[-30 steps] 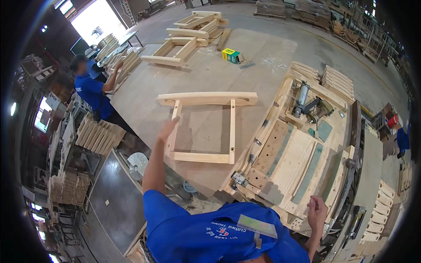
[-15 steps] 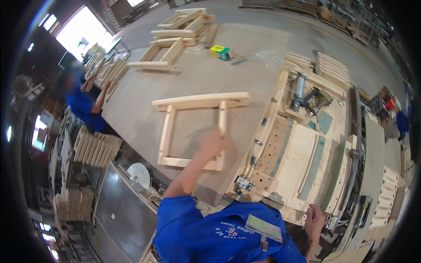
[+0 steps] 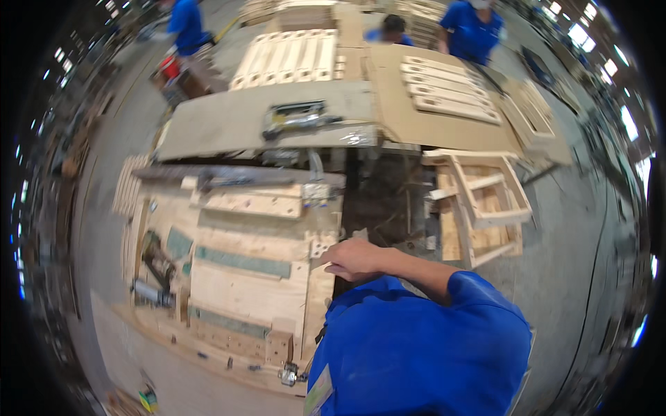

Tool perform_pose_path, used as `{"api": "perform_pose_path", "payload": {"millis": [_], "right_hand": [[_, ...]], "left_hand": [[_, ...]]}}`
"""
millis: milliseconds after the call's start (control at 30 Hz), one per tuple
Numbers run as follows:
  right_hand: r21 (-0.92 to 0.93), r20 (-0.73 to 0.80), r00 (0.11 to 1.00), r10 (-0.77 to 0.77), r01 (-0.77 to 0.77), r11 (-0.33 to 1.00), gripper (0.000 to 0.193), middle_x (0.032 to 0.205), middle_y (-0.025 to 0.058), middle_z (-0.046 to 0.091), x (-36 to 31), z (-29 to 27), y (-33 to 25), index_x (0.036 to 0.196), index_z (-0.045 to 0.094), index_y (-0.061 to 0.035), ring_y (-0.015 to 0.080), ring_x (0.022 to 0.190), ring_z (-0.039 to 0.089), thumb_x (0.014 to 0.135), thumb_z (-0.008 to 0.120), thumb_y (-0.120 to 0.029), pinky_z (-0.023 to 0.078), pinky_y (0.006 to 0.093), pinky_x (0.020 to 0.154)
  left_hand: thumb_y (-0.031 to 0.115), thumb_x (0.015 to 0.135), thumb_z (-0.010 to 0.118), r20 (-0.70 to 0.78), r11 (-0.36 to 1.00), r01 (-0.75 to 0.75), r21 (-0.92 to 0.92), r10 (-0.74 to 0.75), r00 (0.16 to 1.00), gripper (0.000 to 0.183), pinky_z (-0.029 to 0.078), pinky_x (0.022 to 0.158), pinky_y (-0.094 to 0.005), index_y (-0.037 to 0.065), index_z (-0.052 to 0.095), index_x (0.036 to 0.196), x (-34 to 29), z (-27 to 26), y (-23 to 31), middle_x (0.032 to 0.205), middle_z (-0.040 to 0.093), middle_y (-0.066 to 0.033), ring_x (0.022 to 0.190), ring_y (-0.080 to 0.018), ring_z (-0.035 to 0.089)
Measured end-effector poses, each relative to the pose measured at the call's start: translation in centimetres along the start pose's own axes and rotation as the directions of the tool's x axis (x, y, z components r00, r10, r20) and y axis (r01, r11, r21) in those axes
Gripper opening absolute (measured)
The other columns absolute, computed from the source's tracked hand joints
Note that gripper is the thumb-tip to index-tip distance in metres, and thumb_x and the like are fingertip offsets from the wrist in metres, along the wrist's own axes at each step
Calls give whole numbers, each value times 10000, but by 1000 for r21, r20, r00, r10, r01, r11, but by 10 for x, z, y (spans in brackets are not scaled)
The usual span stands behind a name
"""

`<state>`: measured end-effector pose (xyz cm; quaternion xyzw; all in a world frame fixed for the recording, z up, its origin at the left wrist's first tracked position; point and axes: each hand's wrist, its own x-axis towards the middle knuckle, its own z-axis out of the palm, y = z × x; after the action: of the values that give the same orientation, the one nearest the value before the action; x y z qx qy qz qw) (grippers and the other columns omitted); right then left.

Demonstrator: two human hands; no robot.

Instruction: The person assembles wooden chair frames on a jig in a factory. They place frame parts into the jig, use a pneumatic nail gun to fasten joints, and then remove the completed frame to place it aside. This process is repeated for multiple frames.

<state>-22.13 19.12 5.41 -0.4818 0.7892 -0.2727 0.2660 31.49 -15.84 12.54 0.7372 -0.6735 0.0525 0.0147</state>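
My right hand (image 3: 354, 258) is over the near edge of a wooden jig (image 3: 243, 288), beside a small drilled block (image 3: 320, 246). Its fingers point left, loosely bent and a little apart, with nothing visible in them. Whether the fingertips touch the jig I cannot tell. The jig's pale board carries green strips (image 3: 243, 261), and a metal cylinder (image 3: 152, 294) is mounted at its left end. My left hand is out of view.
Rectangular wooden frames (image 3: 489, 187) are stacked at the right. Beyond the jig, a grey bench (image 3: 215, 125) holds a metal tool (image 3: 298, 118). Slatted wooden parts (image 3: 288, 59) lie farther back. Co-workers in blue shirts (image 3: 472, 31) are at the far side.
My view has swung right, from the table with the wooden frame to the jig. My left hand, earlier at that frame, has gone out of view. My right hand is now over the jig's edge.
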Motion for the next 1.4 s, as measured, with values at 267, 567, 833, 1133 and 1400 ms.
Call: {"api": "perform_pose_path", "payload": {"millis": [267, 567, 833, 1133, 1400], "right_hand": [[15, -224, 915, 337, -342, 940, 357, 1212, 162, 749, -103, -82, 92, 1280, 724, -140, 394, 1155, 703, 992, 678, -345, 575, 518, 968], [-272, -591, 444, 674, -896, 351, 342, 1253, 185, 666, -273, -225, 322, 1248, 656, -77, 393, 1200, 664, 912, 687, -135, 565, 524, 988], [-499, -422, 580, 697, -790, 356, 305, 1167, 117, 712, -288, -230, 401, 1225, 651, -142, 345, 1139, 697, 922, 688, -153, 528, 526, 944], [-676, -307, 644, 701, -666, 316, 342, 1136, 77, 728, -285, -272, 364, 1187, 659, -184, 327, 1093, 722, 860, 742, -127, 430, 595, 1011], [-671, -563, 685, 463, -706, 227, 364, 1050, 100, 723, -273, -338, 233, 1191, 625, -140, 335, 1082, 700, 864, 780, -173, 429, 534, 1042]], "left_hand": [[448, 1029, 673, -90, 834, -502, -227, 496, 864, 561, 402, 1258, -438, 121, 618, 1482, -27, 34, 93, 1584, 546, -174, 1452, -341, 508], [241, 1043, 690, -39, 553, -519, -652, 659, 751, 423, 572, 928, -414, -47, 670, 1352, -127, 36, 277, 1197, 752, -224, 1090, -326, 731], [141, 1034, 677, 17, 544, -546, -637, 718, 696, 335, 571, 883, -401, -64, 689, 1299, -192, 9, 320, 1107, 762, -229, 986, -298, 737], [142, 1046, 658, 43, 542, -471, -696, 686, 727, 301, 576, 869, -381, -43, 708, 1278, -193, 19, 309, 1096, 768, -208, 970, -292, 747], [127, 1052, 655, -112, 431, -503, -749, 667, 737, 273, 577, 899, -373, -33, 726, 1261, -127, 11, 277, 1097, 774, -193, 989, -282, 747]]}}
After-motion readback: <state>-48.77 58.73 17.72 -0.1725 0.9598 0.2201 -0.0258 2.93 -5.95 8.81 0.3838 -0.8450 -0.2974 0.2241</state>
